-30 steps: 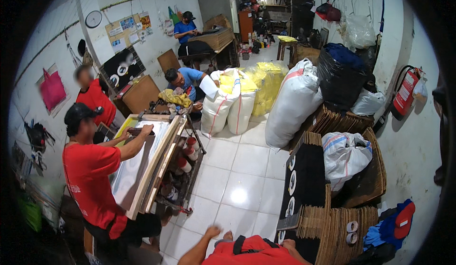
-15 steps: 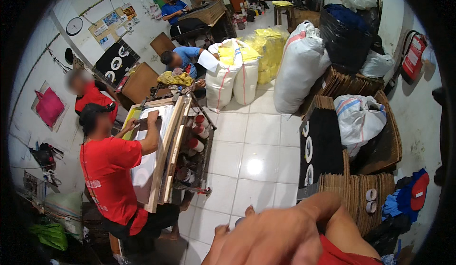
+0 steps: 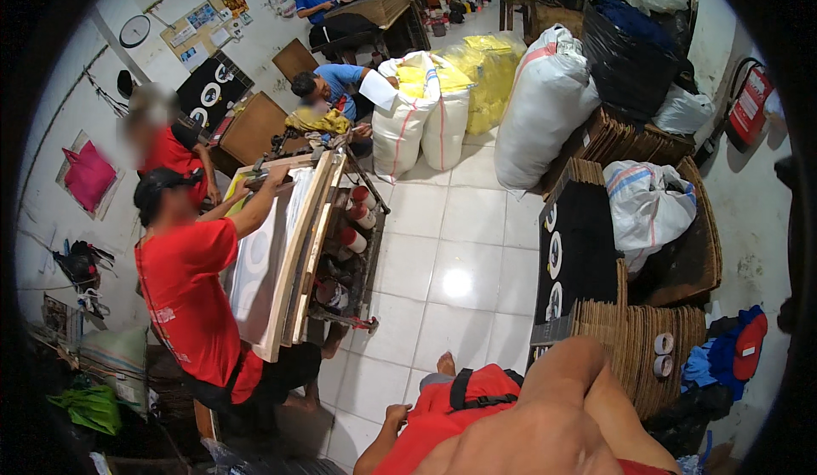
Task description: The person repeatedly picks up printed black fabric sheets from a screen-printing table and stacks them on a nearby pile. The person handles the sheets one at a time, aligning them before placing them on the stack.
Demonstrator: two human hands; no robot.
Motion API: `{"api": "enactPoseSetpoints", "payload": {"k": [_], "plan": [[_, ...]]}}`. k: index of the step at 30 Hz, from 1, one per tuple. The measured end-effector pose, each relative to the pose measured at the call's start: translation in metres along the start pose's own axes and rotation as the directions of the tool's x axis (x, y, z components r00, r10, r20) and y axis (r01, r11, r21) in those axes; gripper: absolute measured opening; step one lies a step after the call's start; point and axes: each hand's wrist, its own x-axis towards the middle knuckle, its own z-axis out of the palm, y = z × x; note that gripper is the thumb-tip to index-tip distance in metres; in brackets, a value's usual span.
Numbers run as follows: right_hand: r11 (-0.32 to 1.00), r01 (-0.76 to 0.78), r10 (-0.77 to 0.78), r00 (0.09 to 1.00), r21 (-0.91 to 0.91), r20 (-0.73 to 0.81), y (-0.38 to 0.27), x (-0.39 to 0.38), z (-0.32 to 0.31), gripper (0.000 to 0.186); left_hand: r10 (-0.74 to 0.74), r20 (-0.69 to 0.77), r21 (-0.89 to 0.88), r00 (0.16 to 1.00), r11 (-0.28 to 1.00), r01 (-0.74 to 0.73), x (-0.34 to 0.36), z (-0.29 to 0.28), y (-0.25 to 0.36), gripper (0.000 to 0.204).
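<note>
My left hand (image 3: 397, 415) is low at the bottom centre, fingers curled beside my red shirt (image 3: 472, 390) with its black strap; what it holds, if anything, is hidden. My right hand (image 3: 519, 432) is raised very close to the camera, large and blurred, its fingers out of sight. A bare foot (image 3: 445, 364) shows on the tiles beyond. To my left, a co-worker in red (image 3: 183, 296) grips a dark bar (image 3: 255, 182) over a wooden screen frame (image 3: 298, 245), mounted on a rack of red-and-white containers (image 3: 357, 211).
Beyond are white sacks (image 3: 396, 134), yellow bags (image 3: 485, 75), a tall sack (image 3: 536, 117) and three more co-workers (image 3: 174, 156). Cardboard stacks (image 3: 647, 364), black printed boards (image 3: 579, 271) and caps (image 3: 740, 347) line my right side. Tiled floor (image 3: 442, 271) runs between.
My right hand has risen from low at the lower edge to close before the camera. The view has shifted, moving the room upward. The red-shirted co-worker behind the frame has an arm lowered toward it.
</note>
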Motion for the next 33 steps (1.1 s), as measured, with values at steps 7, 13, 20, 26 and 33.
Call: {"api": "enactPoseSetpoints", "payload": {"k": [7, 13, 20, 26, 33], "plan": [[0.936, -0.161, 0.279, 0.882, -0.314, 0.38, -0.036, 0.019, -0.037, 0.019, 0.051, 0.004, 0.107, 0.999, 0.993, -0.051, -0.008, 0.012, -0.027, 0.023], [0.03, -0.474, 0.371, 0.823, -0.88, -0.431, -0.098, -0.057, -0.143, 0.007, 0.128, -0.021, -0.108, 0.992, 0.986, -0.129, -0.044, 0.017, 0.032, 0.022], [-0.661, -0.744, -0.365, 0.21, 0.094, -0.907, -0.252, -0.368, -0.284, 0.033, 0.101, -0.05, -0.069, 0.994, 0.992, -0.104, -0.042, 0.011, 0.025, 0.024], [-0.984, 0.16, -0.105, -0.201, 0.073, -0.974, -0.335, -0.633, -0.244, 0.032, 0.123, -0.053, 0.206, 0.991, 0.972, -0.11, -0.03, 0.011, -0.003, 0.026], [-0.988, -0.128, -0.094, 0.034, 0.089, -0.995, -0.355, -0.698, -0.271, 0.041, 0.208, -0.034, 0.168, 0.978, 0.965, -0.199, -0.041, 0.024, 0.033, 0.028]]}}
